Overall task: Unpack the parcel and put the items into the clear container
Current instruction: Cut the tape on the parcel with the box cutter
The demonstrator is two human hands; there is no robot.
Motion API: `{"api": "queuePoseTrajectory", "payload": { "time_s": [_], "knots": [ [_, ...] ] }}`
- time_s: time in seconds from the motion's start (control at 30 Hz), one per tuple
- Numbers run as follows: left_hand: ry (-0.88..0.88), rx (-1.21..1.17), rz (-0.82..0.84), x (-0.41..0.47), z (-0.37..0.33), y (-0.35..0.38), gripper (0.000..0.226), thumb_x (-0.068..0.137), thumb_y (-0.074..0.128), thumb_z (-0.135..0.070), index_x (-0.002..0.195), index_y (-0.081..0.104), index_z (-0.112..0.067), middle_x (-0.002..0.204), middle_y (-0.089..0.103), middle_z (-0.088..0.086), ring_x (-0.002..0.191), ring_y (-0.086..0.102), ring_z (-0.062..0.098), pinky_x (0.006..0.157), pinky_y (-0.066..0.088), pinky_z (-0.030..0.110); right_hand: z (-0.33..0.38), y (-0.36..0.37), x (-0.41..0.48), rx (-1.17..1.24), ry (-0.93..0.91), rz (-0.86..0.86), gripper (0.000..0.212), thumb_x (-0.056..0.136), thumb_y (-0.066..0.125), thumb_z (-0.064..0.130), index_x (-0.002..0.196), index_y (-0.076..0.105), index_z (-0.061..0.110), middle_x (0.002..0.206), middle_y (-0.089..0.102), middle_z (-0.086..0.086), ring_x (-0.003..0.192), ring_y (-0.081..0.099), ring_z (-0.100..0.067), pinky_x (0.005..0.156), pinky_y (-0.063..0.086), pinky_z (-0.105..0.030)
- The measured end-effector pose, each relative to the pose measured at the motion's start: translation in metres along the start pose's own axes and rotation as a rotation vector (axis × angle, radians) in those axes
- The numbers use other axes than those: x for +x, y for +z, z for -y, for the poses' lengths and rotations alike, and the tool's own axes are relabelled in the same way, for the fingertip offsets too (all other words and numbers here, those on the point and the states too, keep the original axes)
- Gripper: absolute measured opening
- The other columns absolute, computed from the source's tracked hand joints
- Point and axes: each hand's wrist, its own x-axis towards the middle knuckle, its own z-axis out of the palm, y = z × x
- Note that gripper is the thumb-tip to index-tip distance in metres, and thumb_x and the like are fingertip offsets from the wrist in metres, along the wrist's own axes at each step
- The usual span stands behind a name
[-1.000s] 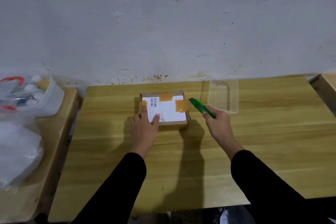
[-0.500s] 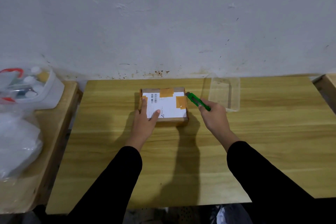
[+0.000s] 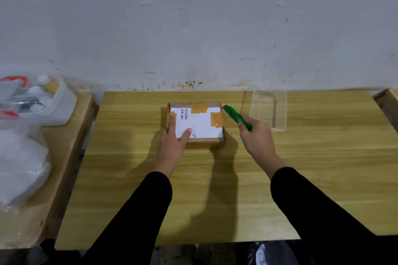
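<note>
Parcel [image 3: 197,122] sits taped shut, mid-table [image 3: 133,178]. Left hand [image 3: 172,146] rests on its near-left corner, fingers straight. Right hand [image 3: 257,137] grips green cutter [image 3: 237,117], tip just beside parcel's far-right corner. Clear container [image 3: 269,109] stands empty, to the right.

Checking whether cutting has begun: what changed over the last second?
The right hand, gripping the green cutter, moved it left and away, bringing its tip up to the parcel's far right corner. The left hand stays flat on the parcel; the clear container has not moved.
</note>
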Motion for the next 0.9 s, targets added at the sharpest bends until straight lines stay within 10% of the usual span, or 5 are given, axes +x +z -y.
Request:
{"api": "queuePoseTrajectory", "payload": {
  "time_s": [0.9],
  "knots": [
    [-0.059,-0.006,-0.007,-0.003,-0.002,0.001,0.071,0.089,0.042,-0.058,0.147,0.003,-0.042,0.140,0.037,0.023,0.125,0.041,0.038,0.097,0.040,0.042,0.027,-0.010,0.005,-0.287,-0.064,0.107,0.035,0.088,0.043,0.014,0.120,0.059,0.013,0.090,0.065,-0.016,0.063,0.056,-0.030,0.053,0.044,-0.032]
  ]
}}
